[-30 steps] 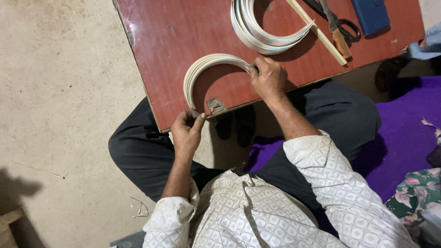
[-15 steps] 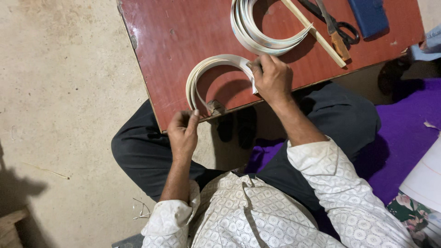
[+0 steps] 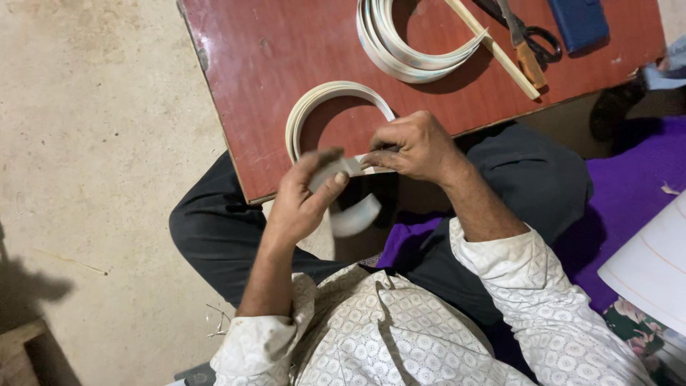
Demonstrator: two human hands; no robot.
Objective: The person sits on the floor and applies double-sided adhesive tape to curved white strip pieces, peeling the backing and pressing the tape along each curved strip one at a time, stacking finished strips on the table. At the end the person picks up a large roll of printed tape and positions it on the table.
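Red-brown table [image 3: 286,64]: white curved strip [image 3: 336,91] now lifted off its edge. My left hand [image 3: 304,196] and right hand [image 3: 414,146], formerly apart, pinch one strip end together.

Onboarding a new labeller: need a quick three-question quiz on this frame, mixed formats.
1. True or false: both hands grip the same curved white strip.
2. The scissors lie: A) on the floor B) at the far edge of the red table C) in the person's lap.
3. What does the far stack of curved strips touch on its right?

Key:
1. True: left hand and right hand hold the curved white strip.
2. B: scissors, red table.
3. A wooden stick; stack.
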